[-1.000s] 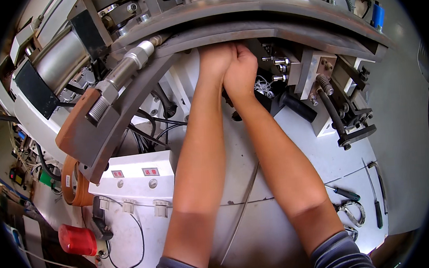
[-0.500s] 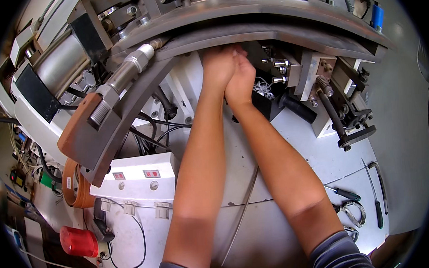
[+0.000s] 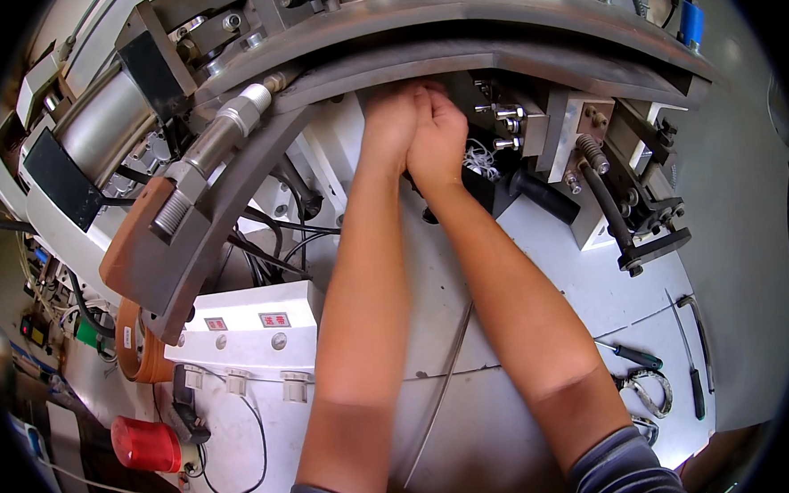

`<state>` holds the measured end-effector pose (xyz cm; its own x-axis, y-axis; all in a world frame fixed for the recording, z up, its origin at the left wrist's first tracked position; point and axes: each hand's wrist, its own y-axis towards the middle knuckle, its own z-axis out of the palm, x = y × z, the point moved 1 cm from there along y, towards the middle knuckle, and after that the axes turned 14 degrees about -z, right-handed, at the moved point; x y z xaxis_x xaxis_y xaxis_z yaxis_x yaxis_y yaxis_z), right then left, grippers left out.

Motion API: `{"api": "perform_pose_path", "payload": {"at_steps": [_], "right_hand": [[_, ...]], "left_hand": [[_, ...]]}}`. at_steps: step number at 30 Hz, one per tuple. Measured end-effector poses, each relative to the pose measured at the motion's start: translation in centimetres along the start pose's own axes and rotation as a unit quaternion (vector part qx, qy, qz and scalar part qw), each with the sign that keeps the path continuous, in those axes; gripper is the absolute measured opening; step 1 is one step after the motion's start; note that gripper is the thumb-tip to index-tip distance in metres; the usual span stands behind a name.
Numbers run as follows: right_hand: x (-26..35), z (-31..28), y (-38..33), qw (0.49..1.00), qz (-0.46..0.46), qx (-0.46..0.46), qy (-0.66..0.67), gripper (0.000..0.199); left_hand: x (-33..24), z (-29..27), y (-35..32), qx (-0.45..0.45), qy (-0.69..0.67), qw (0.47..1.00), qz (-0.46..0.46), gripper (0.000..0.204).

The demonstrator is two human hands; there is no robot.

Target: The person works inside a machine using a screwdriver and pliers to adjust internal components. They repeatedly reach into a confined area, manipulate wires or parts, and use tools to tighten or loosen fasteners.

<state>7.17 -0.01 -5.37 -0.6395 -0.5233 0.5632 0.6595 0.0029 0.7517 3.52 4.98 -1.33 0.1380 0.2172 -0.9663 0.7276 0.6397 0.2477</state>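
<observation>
**Both hands tucked under the machine's steel arch**

The curved grey steel frame [image 3: 492, 58] arches across the top of the machine, thick and dull, with bolts and brackets along it. Both hands reach up beneath its lower edge: the left hand [image 3: 390, 117] and right hand [image 3: 436, 137] pressed side by side, touching. Their fingertips vanish under the steel, so I cannot tell how far either is open or what it grips. A tangle of white wires [image 3: 477, 160] sits just right of the right hand.
</observation>
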Motion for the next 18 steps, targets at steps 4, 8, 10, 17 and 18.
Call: {"api": "perform_pose_path", "payload": {"at_steps": [4,8,10,17,18], "right_hand": [[0.6,0.3,0.0,1.000,-0.013,-0.021,0.002,0.029],[2.1,0.2,0.2,0.999,-0.023,-0.015,-0.042,0.029],[1.7,-0.2,0.5,0.998,-0.021,-0.011,-0.051,0.029],[0.7,-0.4,1.1,1.000,0.012,0.007,-0.022,0.029],[0.5,-0.4,1.0,1.000,0.006,0.007,-0.029,0.029]], "left_hand": [[-1.5,0.4,-0.9,-0.018,0.021,1.000,-0.009,0.032],[0.2,-0.2,1.4,-0.084,0.066,0.993,0.059,0.032],[0.1,0.7,1.4,-0.089,0.022,0.994,0.064,0.033],[-0.1,0.7,1.9,-0.146,0.273,0.939,0.151,0.034],[0.0,0.6,2.0,-0.157,0.289,0.932,0.151,0.034]]}}
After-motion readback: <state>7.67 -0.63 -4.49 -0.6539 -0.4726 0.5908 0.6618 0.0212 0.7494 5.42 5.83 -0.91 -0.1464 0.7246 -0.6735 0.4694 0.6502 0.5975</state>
